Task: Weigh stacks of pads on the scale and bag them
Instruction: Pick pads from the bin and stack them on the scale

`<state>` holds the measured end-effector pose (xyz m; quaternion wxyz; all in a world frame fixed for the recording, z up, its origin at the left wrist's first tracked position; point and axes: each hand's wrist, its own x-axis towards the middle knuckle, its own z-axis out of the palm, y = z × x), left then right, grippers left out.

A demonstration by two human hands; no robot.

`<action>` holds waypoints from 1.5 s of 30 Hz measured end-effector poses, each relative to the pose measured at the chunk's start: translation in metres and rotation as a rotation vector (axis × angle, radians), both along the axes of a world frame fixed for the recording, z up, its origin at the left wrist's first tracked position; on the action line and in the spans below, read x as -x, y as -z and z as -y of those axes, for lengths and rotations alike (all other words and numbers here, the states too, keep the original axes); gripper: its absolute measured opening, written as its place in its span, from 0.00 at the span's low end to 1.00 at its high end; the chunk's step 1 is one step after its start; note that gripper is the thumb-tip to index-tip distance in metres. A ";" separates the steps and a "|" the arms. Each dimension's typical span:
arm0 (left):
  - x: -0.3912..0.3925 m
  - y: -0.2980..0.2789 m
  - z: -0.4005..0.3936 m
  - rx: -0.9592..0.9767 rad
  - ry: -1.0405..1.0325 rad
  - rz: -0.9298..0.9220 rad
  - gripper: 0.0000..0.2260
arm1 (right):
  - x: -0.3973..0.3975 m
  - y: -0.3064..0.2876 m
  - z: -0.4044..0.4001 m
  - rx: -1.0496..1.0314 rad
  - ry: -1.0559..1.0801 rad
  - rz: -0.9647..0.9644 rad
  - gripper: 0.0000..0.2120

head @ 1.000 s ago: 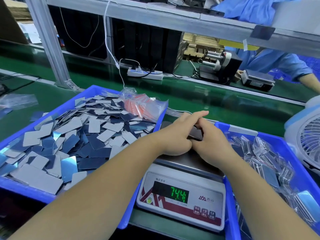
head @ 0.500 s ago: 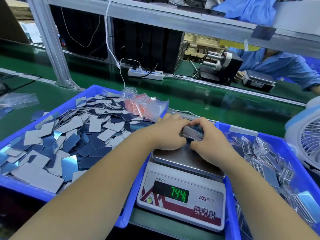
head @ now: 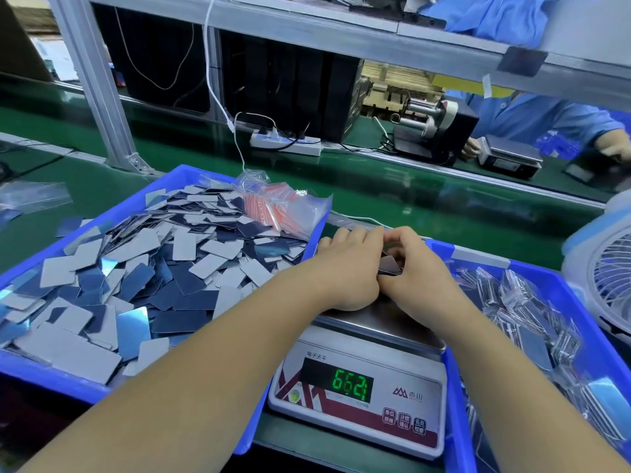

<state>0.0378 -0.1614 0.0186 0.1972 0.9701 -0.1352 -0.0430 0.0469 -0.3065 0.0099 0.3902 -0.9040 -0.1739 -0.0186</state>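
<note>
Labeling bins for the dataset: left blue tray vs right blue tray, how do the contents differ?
Left tray: loose pads, bare, scattered flat in a heap, grey and dark blue faces showing. Right tray: pads stacked and sealed in clear bags. The left tray also holds a pack of empty red-striped bags at its far corner; the right tray shows none. Both are blue plastic trays flanking the scale.
</note>
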 end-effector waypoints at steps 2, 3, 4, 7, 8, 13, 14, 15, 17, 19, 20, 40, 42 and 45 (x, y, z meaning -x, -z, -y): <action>0.000 0.000 0.001 0.010 -0.006 0.017 0.30 | 0.000 0.000 0.001 -0.009 0.012 0.004 0.23; 0.000 -0.001 0.000 0.021 -0.009 0.017 0.30 | 0.000 -0.001 0.001 -0.009 0.022 0.003 0.22; -0.001 -0.002 -0.002 0.040 -0.011 0.017 0.30 | 0.000 -0.001 0.002 -0.008 0.029 0.003 0.22; -0.002 -0.008 -0.012 0.157 0.005 0.016 0.23 | -0.001 -0.002 0.005 -0.003 0.030 0.005 0.22; -0.002 -0.010 -0.017 0.208 0.012 0.019 0.22 | -0.002 -0.003 0.006 0.003 0.030 -0.002 0.22; -0.002 -0.013 -0.031 0.340 0.027 0.062 0.14 | -0.001 -0.007 0.010 0.066 0.023 -0.015 0.21; -0.002 -0.012 -0.033 0.362 0.037 0.056 0.14 | 0.000 -0.007 0.011 0.082 0.019 -0.001 0.21; -0.003 -0.012 -0.034 0.381 0.049 0.046 0.14 | 0.001 -0.008 0.011 0.099 0.012 0.016 0.21; -0.003 -0.011 -0.037 0.393 0.074 0.031 0.14 | 0.002 -0.010 0.012 0.126 -0.006 0.062 0.23; -0.003 -0.010 -0.038 0.397 0.086 0.029 0.17 | 0.002 -0.012 0.012 0.153 -0.024 0.115 0.27; -0.003 -0.009 -0.038 0.400 0.091 0.029 0.19 | 0.003 -0.012 0.012 0.163 -0.030 0.136 0.28; -0.009 -0.003 -0.040 0.426 0.123 0.088 0.19 | -0.004 -0.012 0.019 0.303 -0.083 0.327 0.15; -0.009 -0.004 -0.039 0.401 0.131 0.086 0.19 | -0.004 -0.012 0.020 0.325 -0.070 0.333 0.13; -0.009 -0.004 -0.038 0.393 0.126 0.097 0.19 | -0.004 -0.013 0.020 0.342 -0.053 0.326 0.13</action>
